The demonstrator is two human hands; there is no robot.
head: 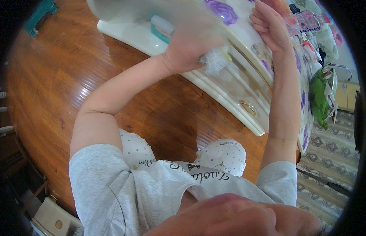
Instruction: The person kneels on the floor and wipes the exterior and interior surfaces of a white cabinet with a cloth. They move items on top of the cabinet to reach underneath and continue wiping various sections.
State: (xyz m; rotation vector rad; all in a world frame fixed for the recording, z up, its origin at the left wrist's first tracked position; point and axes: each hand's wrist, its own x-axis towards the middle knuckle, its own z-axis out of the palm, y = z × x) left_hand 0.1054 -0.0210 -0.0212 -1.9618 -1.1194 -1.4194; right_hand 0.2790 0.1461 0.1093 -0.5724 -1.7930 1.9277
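My left hand [194, 44] is raised before a white cabinet, its fingers blurred. A crumpled white mesh [215, 60] with a yellow edge sticks out from under its palm, and the hand appears closed on it. A pale, blurred shape covers the area above that hand. My right hand [268, 26] is over the table's flowered cloth [222, 11], fingers curled. Its fingertips lie near the top rim, beside a reddish, rounded thing [277, 6]; whether they hold anything is unclear. A clear bottle with a pink cap [308, 23] lies just right of that hand.
The white cabinet has a drawer with a gold handle [248, 107]. A white and teal object [162, 28] sits on its ledge. A green plastic bag [320, 97] is at the table's right edge. A teal object [39, 17] stands on the wooden floor [53, 88].
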